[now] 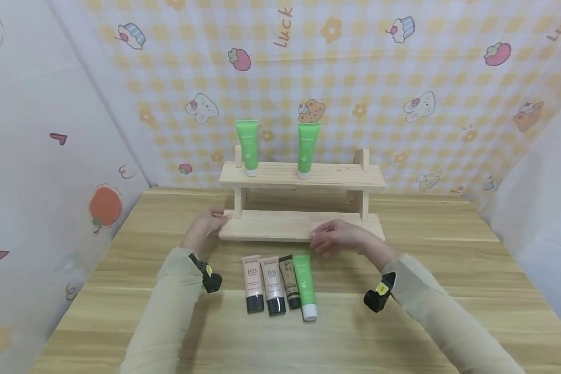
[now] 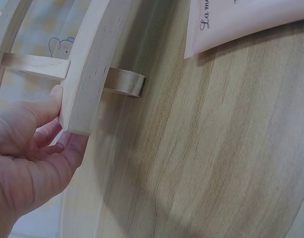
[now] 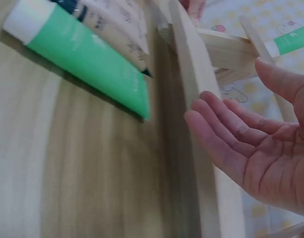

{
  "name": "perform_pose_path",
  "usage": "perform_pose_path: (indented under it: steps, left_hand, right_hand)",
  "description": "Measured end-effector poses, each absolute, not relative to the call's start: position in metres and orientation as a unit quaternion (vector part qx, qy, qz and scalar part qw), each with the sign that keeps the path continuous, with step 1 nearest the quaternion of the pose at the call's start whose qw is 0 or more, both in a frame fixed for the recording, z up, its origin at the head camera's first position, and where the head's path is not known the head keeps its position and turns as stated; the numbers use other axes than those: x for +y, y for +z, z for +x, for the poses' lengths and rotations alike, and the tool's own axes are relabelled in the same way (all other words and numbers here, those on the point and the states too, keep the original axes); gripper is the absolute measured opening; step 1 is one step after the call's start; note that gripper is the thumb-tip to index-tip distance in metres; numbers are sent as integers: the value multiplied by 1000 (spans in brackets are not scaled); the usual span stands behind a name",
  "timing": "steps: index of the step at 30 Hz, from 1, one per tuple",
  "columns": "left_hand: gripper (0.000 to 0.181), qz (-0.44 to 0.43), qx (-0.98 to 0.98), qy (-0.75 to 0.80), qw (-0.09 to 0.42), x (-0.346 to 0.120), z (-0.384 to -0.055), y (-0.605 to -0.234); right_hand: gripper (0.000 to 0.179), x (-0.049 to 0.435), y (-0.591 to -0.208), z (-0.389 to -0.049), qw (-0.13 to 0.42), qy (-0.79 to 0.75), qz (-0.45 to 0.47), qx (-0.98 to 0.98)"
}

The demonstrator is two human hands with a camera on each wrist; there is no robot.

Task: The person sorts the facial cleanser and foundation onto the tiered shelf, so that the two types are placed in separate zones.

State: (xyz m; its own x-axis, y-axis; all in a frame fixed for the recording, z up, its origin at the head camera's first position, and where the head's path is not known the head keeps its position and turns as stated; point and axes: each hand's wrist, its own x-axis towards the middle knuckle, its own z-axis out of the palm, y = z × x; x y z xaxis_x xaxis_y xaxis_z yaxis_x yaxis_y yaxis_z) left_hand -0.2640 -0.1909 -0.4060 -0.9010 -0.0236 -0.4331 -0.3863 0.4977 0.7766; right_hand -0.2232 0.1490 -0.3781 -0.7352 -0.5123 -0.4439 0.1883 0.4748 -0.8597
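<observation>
A two-tier wooden shelf [image 1: 276, 226] stands at the back of the table. My left hand [image 1: 205, 227] grips the left end of its lower board, thumb on top and fingers beneath, as the left wrist view shows [image 2: 40, 144]. Close to the front edge of that board, my right hand [image 1: 338, 236] is held with relaxed fingers around nothing; the right wrist view shows its palm [image 3: 271, 153]. On the upper board two green squeeze tubes, a left one [image 1: 248, 145] and a right one [image 1: 307, 148], stand on their white caps.
In front of the shelf lie two pink BB cream tubes [image 1: 252, 283] [image 1: 272, 283], a tan tube [image 1: 290, 283] with a dark cap and a green squeeze tube [image 1: 305, 280], side by side on the wooden table [image 1: 145, 234]. A patterned cloth [image 1: 280, 67] hangs behind.
</observation>
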Motion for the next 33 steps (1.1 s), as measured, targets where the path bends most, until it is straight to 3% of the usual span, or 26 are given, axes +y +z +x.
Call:
perform_pose_path:
  steps: [8,17,24,33]
  left_hand:
    - [54,-127,839,493,194,-190,-264,-405]
    - [55,-126,848,474,201,-190,-265,-403]
    - [54,-128,847,475,200,-189,-266,-405]
    - [54,-127,847,479,192,-189,-265,-405]
  right_hand:
    - [52,148,-393,-210,404,-469,-98,779]
    - [60,140,-403,-202,401,-448,-60,797]
    - [25,128,-410,-192,384,-416,-24,824]
    - [26,106,-411,-178,324,-347,-2,880]
